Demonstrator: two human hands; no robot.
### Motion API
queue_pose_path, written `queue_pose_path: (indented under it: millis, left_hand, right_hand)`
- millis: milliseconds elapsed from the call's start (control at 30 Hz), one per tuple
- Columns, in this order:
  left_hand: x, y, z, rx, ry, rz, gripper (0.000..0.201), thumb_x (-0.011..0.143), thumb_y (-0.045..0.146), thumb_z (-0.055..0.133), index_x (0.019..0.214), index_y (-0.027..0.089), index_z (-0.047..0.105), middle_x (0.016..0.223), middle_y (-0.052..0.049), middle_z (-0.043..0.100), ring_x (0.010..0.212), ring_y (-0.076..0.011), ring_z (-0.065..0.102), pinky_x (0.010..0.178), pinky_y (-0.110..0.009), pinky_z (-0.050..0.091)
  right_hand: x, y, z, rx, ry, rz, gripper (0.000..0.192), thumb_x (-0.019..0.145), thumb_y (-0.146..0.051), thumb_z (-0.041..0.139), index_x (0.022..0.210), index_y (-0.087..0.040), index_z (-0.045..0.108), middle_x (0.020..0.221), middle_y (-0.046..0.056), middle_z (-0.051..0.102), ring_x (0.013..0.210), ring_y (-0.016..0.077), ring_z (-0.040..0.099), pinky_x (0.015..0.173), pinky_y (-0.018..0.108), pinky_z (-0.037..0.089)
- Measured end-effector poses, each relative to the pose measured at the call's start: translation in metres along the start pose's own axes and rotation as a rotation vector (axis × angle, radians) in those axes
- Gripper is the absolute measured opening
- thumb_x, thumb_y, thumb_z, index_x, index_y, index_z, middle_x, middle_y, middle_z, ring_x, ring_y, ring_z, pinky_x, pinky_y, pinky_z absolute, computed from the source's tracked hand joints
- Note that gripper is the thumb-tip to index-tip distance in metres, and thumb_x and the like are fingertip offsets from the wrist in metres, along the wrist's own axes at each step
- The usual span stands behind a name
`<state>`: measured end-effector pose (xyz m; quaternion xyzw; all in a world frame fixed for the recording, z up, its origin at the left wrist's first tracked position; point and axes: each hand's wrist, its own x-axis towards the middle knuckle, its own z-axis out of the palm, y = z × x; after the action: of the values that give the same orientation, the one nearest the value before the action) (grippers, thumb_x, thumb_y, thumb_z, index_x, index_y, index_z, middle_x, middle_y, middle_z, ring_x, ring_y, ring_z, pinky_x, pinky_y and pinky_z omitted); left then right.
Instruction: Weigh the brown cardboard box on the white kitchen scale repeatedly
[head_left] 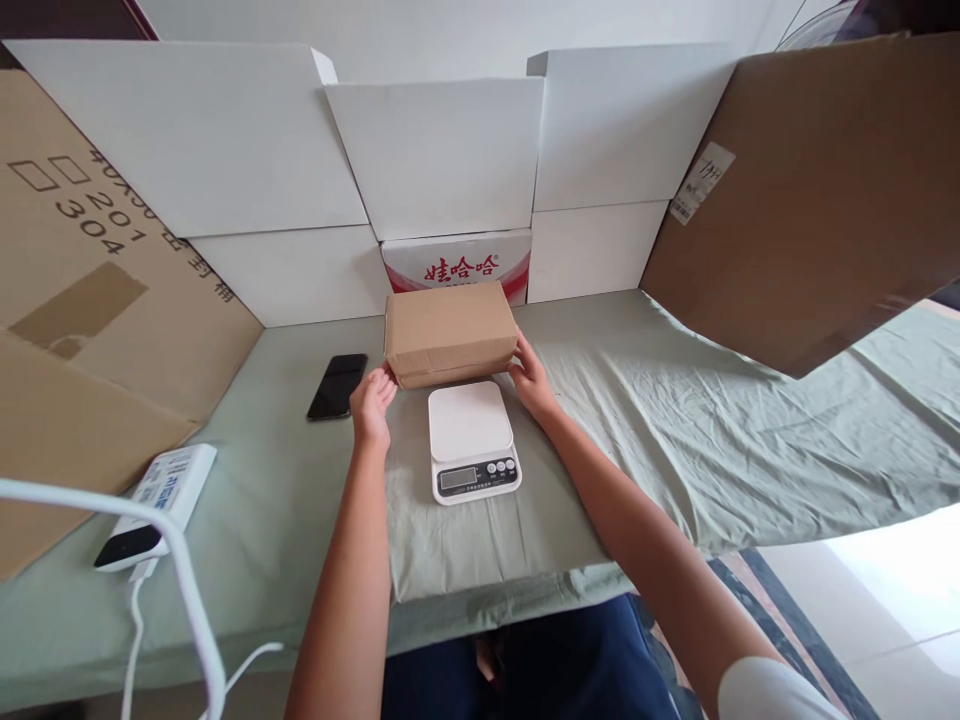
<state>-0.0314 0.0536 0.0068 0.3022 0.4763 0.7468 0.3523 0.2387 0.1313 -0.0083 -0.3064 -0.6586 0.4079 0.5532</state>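
my left hand [373,398] and right hand [531,378] are grasping the ends of a plain brown cardboard box [450,333] | box sits on the table [637,420] with the green cloth, just behind my white digital kitchen scale [471,440] | black phone [337,386] lying left of the box | white power strip [156,505] near the left edge

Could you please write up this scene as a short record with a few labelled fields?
Surface: table under a pale green cloth
Left hand: at the left end of the cardboard box
Right hand: at the box's right end
Scale: white, nothing on its platform, just in front of the box
Phone: black, flat, left of the box
Backdrop: white boards
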Motion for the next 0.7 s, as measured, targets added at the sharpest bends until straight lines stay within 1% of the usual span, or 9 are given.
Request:
queue_pose_path:
  millis: [133, 200, 300, 467, 600, 700]
  left_hand:
    - [-0.01, 0.009, -0.001, 0.008, 0.003, 0.041, 0.042, 0.072, 0.049, 0.07, 0.101, 0.018, 0.072, 0.126, -0.018, 0.07, 0.123, -0.0306, 0.065, 0.109, -0.053, 0.046]
    - [-0.018, 0.015, -0.004, 0.018, 0.001, 0.078, 0.043, 0.073, 0.05, 0.069, 0.103, 0.019, 0.072, 0.125, -0.017, 0.071, 0.125, -0.0302, 0.064, 0.11, -0.052, 0.045]
    - [-0.032, 0.022, -0.011, 0.025, 0.022, 0.126, 0.044, 0.074, 0.05, 0.067, 0.104, 0.02, 0.074, 0.125, -0.015, 0.072, 0.127, -0.0305, 0.063, 0.111, -0.05, 0.044]
    - [-0.068, 0.024, -0.026, 0.012, 0.056, 0.158, 0.042, 0.076, 0.046, 0.067, 0.109, 0.021, 0.074, 0.125, -0.013, 0.072, 0.125, -0.0305, 0.064, 0.11, -0.051, 0.046]
    - [-0.101, 0.02, -0.037, 0.039, 0.037, 0.135, 0.039, 0.079, 0.045, 0.066, 0.109, 0.022, 0.076, 0.122, -0.012, 0.073, 0.124, -0.031, 0.065, 0.109, -0.05, 0.048]
    - [-0.119, 0.018, -0.043, 0.081, 0.021, 0.122, 0.039, 0.08, 0.047, 0.065, 0.109, 0.023, 0.077, 0.121, -0.012, 0.074, 0.124, -0.032, 0.065, 0.108, -0.05, 0.049]
  right_hand:
    - [-0.006, -0.011, -0.005, -0.006, -0.007, -0.011, 0.07, 0.088, -0.029, 0.054, 0.156, -0.033, 0.037, 0.158, 0.003, 0.046, 0.135, 0.024, 0.053, 0.107, 0.039, 0.052]
    - [-0.01, -0.019, -0.005, -0.01, -0.023, -0.023, 0.067, 0.089, -0.031, 0.055, 0.154, -0.035, 0.039, 0.158, 0.003, 0.046, 0.131, 0.0243, 0.056, 0.107, 0.041, 0.052]
    - [-0.021, -0.033, -0.004, 0.001, -0.042, -0.054, 0.062, 0.092, -0.032, 0.054, 0.153, -0.038, 0.042, 0.159, 0.002, 0.043, 0.131, 0.0241, 0.056, 0.107, 0.041, 0.052]
    - [-0.051, -0.055, -0.005, 0.032, -0.061, -0.061, 0.055, 0.099, -0.04, 0.052, 0.152, -0.04, 0.042, 0.16, 0.004, 0.04, 0.134, 0.0236, 0.053, 0.106, 0.038, 0.053]
    - [-0.08, -0.061, -0.015, -0.014, -0.06, -0.033, 0.053, 0.1, -0.046, 0.05, 0.152, -0.042, 0.041, 0.156, 0.004, 0.044, 0.135, 0.0243, 0.052, 0.108, 0.04, 0.053]
    - [-0.097, -0.064, -0.021, -0.032, -0.069, -0.014, 0.052, 0.101, -0.046, 0.049, 0.152, -0.044, 0.04, 0.156, 0.003, 0.044, 0.137, 0.0248, 0.051, 0.108, 0.041, 0.053]
